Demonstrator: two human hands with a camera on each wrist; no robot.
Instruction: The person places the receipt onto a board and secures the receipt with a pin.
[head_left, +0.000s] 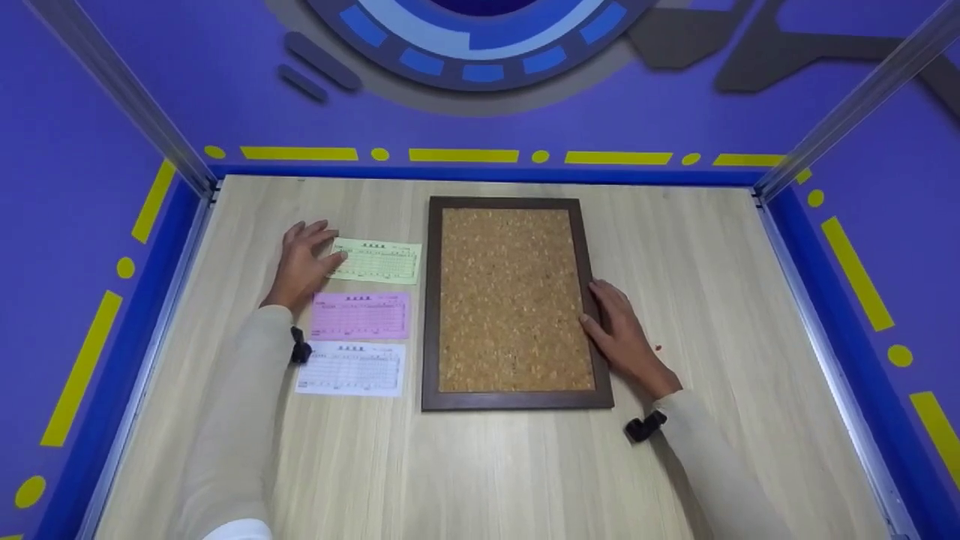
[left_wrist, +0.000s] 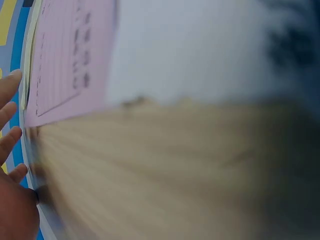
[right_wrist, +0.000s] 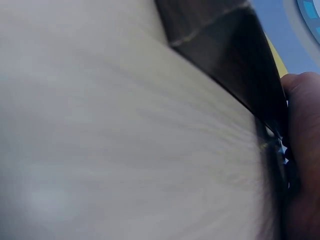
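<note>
My left hand (head_left: 301, 262) lies at the left end of a green printed slip (head_left: 377, 262), its fingers spread and its thumb touching the paper. Below that slip are a pink slip (head_left: 361, 316) and a white slip (head_left: 351, 369), in a column. A cork board (head_left: 517, 300) with a dark brown frame lies to their right. My right hand (head_left: 626, 337) rests against the board's right edge, thumb on the frame and fingers along its outer side. The left wrist view shows the left hand (left_wrist: 17, 210) with fingers apart, beside the papers. In the right wrist view the frame (right_wrist: 225, 60) partly hides the right hand (right_wrist: 305, 150).
The light wooden table (head_left: 517, 472) bears all of these. Blue-purple panels with yellow marks enclose its back and sides. A small red speck (head_left: 658, 347) lies right of my right hand.
</note>
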